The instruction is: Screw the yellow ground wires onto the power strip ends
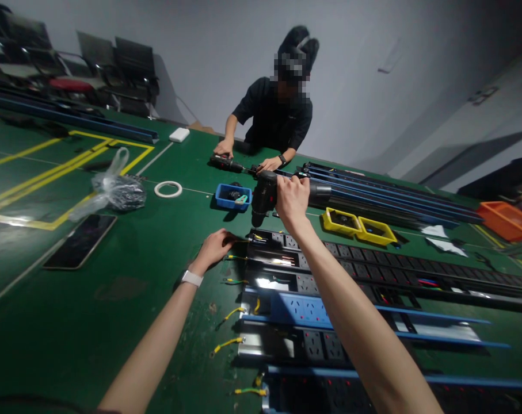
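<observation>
My right hand [292, 198] is wrapped round a black electric screwdriver [264, 198], held upright over the end of a long black power strip [282, 244]. My left hand [215, 246], with a white wristband, rests with curled fingers at the left end of that strip, beside yellow-green wires [235, 259]. Several more power strips, black and blue [299, 307], lie side by side in front of me on the green table [114, 299].
Across the table a person in black works on a strip with another driver [226, 163]. A blue parts bin [232, 197], yellow bins [358, 224], an orange bin [509, 219], a tape ring [168, 188], a plastic bag [114, 190] and a phone [80, 241] lie around. Long blue rails [394, 198] lie beyond.
</observation>
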`<action>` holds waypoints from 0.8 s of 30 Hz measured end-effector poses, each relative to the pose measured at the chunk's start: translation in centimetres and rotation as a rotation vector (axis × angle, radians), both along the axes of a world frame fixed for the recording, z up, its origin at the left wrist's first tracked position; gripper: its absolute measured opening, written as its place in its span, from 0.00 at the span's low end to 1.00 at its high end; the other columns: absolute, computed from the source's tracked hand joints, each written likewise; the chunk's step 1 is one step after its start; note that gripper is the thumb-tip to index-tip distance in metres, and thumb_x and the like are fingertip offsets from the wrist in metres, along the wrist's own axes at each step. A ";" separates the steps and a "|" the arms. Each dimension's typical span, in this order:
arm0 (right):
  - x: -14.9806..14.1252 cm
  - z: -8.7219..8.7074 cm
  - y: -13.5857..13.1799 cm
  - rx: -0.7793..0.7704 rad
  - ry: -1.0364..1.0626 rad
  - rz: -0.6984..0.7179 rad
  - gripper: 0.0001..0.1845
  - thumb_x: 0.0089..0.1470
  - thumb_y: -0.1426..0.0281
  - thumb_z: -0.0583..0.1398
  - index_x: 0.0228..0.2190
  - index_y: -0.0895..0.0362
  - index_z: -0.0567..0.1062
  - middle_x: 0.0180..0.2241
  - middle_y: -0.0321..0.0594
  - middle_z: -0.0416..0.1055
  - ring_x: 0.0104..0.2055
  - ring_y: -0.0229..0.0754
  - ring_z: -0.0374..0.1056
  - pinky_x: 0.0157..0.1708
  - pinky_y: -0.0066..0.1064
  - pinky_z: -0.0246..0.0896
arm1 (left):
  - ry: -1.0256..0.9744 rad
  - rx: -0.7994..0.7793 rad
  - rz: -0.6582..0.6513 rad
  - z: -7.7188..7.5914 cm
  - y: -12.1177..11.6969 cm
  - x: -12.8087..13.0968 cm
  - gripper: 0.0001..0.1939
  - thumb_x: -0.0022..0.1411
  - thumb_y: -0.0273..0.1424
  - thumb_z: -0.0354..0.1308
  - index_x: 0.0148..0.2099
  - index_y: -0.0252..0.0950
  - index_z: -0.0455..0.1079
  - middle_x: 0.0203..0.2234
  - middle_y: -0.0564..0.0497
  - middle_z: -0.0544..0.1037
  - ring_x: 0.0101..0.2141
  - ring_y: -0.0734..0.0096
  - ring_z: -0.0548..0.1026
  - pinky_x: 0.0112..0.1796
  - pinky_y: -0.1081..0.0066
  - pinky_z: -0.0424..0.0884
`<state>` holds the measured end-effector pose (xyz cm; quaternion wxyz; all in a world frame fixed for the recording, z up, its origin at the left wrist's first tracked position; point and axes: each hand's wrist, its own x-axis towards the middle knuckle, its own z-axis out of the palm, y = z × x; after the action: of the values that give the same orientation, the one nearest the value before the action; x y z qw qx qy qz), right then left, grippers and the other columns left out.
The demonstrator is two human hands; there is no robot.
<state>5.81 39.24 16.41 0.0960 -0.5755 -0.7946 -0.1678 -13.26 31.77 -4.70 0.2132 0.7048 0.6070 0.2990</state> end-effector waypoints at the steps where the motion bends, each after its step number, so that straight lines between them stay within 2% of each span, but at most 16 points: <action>1: -0.1 0.0 -0.1 0.005 0.009 0.008 0.18 0.61 0.75 0.46 0.44 0.61 0.72 0.45 0.49 0.74 0.50 0.45 0.62 0.50 0.38 0.42 | 0.000 0.008 -0.004 -0.1 0.0 0.0 0.15 0.64 0.35 0.52 0.46 0.38 0.78 0.44 0.47 0.77 0.44 0.67 0.75 0.45 0.71 0.70; 15: -0.9 -0.1 -0.7 0.028 0.026 0.057 0.20 0.64 0.74 0.43 0.45 0.60 0.73 0.45 0.49 0.73 0.51 0.46 0.62 0.53 0.39 0.43 | -0.099 -0.010 0.008 -0.6 0.2 -0.2 0.15 0.63 0.40 0.55 0.44 0.37 0.77 0.41 0.48 0.79 0.40 0.70 0.76 0.42 0.73 0.70; 24: -1.1 0.3 -2.2 0.048 -0.001 0.085 0.21 0.64 0.74 0.42 0.45 0.59 0.72 0.46 0.48 0.73 0.52 0.45 0.61 0.53 0.39 0.43 | -0.150 0.034 0.007 -0.4 -0.4 0.1 0.13 0.63 0.36 0.55 0.42 0.37 0.77 0.39 0.48 0.78 0.38 0.72 0.75 0.40 0.74 0.69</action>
<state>4.68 37.07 16.72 0.1162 -0.5385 -0.8143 -0.1827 -13.17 31.38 -5.13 0.2448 0.6821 0.5864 0.3619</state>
